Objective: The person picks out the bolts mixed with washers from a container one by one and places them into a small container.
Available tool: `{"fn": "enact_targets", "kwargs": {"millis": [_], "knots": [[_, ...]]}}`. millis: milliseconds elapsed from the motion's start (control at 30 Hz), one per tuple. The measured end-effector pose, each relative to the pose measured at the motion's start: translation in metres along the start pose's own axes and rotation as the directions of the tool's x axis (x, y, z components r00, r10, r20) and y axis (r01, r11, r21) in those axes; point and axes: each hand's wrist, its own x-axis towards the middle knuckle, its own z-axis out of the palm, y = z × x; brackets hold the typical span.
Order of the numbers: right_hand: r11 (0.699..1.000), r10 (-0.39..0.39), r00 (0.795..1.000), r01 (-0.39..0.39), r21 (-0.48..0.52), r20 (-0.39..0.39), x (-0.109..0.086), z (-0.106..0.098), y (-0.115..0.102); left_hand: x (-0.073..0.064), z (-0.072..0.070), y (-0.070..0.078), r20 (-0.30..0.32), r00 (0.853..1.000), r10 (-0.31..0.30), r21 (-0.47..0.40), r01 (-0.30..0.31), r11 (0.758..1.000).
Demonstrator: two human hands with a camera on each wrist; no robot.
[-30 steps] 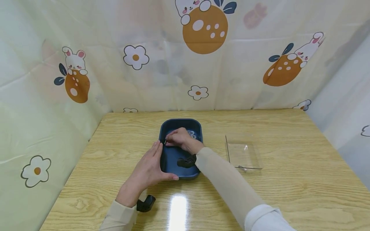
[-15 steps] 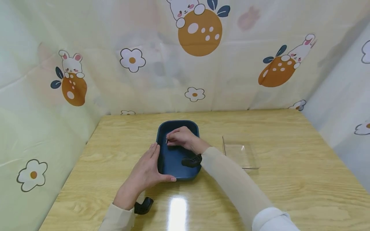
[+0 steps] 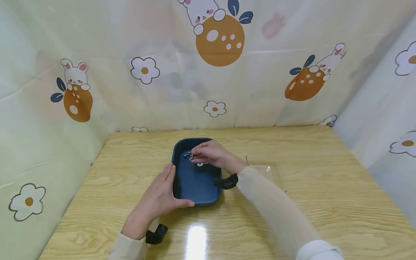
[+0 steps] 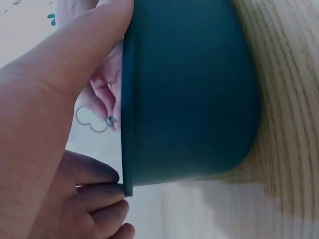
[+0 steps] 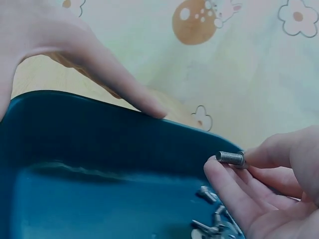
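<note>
At the near edge of the head view, two beige sleeves point(image 3: 276, 209) reach in over a wood-grain table point(image 3: 325, 216), where a bright glare point(image 3: 196, 242) lies between them. A black wrist-worn piece point(image 3: 156, 234) juts out beside the left wrist. Beyond it the left hand point(image 3: 157, 193) is spread wide, its fingers nearly straight against the left side of a dark blue tray point(image 3: 196, 186) and its thumb along the near rim; the hand touches the tray without pinching anything. A second black piece point(image 3: 226, 181), on the right wrist, overhangs the tray's right edge and blocks part of that rim. Over the far part of the tray, the right hand point(image 3: 211, 154) has its thumb and fingers closed on a small metal bolt point(image 5: 230, 158), holding it above the rim with its threaded shank sticking out from the fingertips. The right wrist view shows more loose metal hardware point(image 5: 214, 219) heaped on the tray floor beneath that hand, partly hidden by its fingers; how many pieces there are cannot be told. To the right of the tray, well apart from the left hand, a clear plastic piece point(image 3: 268, 173) sits on the table, partly covered by the right forearm. Farthest off, behind the table, hangs a pale curtain point(image 3: 175, 104) printed with rabbits, orange fruit and white flowers.
</note>
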Motion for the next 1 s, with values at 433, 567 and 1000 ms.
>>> {"fn": "enact_targets", "kwargs": {"millis": [433, 567, 1000], "knots": [[0.998, -0.06, 0.998, 0.06, -0.009, 0.022, -0.034, -0.046, -0.004, 0.011, -0.002, 0.018, 0.01, 1.0, 0.004, 0.01, -0.004, 1.0], [0.998, -0.067, 0.997, 0.068, -0.011, 0.025, -0.042, -0.057, -0.002, 0.015, 0.0, 0.027, 0.017, 0.999, 0.034, 0.009, -0.034, 0.999], [0.995, -0.08, 0.997, 0.081, -0.058, 0.017, -0.077, -0.099, -0.001, 0.029, 0.013, 0.064, 0.047, 0.99, 0.13, 0.03, -0.132, 0.991]]}}
